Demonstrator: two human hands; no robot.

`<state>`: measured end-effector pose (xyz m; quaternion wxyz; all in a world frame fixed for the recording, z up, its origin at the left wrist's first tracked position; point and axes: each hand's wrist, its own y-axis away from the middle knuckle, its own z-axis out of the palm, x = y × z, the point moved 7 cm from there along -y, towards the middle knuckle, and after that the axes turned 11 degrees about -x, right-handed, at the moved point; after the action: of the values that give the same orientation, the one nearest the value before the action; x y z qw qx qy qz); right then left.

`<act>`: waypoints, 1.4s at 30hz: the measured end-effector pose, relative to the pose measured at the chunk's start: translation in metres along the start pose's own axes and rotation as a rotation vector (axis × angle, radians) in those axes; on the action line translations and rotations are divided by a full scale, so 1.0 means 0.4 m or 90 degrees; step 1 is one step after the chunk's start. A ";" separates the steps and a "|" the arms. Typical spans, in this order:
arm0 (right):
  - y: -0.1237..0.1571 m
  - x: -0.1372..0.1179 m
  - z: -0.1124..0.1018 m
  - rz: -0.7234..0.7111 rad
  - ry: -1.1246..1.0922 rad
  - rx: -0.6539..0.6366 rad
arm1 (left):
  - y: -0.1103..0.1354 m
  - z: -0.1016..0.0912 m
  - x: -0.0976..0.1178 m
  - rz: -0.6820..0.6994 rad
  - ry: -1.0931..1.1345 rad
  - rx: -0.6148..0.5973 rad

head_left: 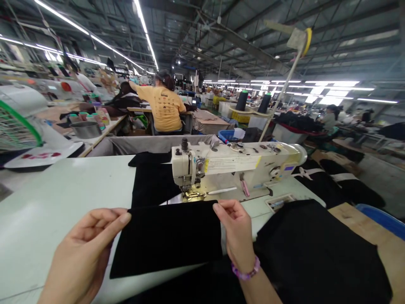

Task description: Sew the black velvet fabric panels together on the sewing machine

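Observation:
A black fabric panel [171, 240] is stretched between my two hands in front of the sewing machine [234, 164]. My left hand [85, 245] pinches its upper left corner between thumb and fingers. At the upper right corner, my right hand [236, 228] pinches the same panel; a purple bead bracelet [246, 269] circles that wrist. The panel's top edge lies just in front of the machine's presser foot [191, 195], apart from it as far as I can see. Another black fabric piece [152, 183] lies on the table behind, left of the needle area.
More black fabric [322, 249] lies at the right of the pale table [72, 194]. Pink thread snips [244, 185] rest by the machine bed. A fan [22, 122] stands at the left. Ahead, a person in a yellow shirt [166, 107] sits facing away.

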<state>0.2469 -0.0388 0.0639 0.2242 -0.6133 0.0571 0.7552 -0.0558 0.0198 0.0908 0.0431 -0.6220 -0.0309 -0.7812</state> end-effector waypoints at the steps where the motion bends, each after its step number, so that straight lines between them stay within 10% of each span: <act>1: -0.005 -0.001 -0.001 -0.006 0.005 -0.001 | -0.001 0.002 0.000 0.002 -0.008 -0.009; 5: -0.008 -0.031 0.009 -0.015 0.061 -0.093 | -0.017 0.002 0.037 0.017 -0.077 -0.045; 8: 0.038 -0.048 0.056 0.065 0.100 -0.317 | -0.040 0.013 0.144 0.100 -0.187 -0.105; 12: 0.153 -0.006 0.107 0.229 -0.042 -0.519 | -0.092 0.113 0.258 0.200 -0.411 -0.292; 17: 0.211 0.153 0.076 0.219 0.152 -0.342 | -0.194 0.266 0.057 0.140 -0.721 -0.515; 23: 0.237 0.183 0.058 -0.124 0.396 -0.327 | -0.207 0.293 -0.188 0.164 -0.668 -0.508; 29: 0.237 0.118 0.080 -0.368 0.523 -0.377 | -0.214 0.269 -0.214 0.187 -0.643 -0.475; 42: 0.191 0.092 0.101 -0.437 0.570 -0.366 | -0.292 0.332 -0.214 0.143 -0.749 -0.407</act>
<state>0.1739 -0.0824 0.0244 0.2344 -0.8890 -0.2597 0.2955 0.0795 0.1518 0.0377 -0.0856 -0.9252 0.2480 -0.2741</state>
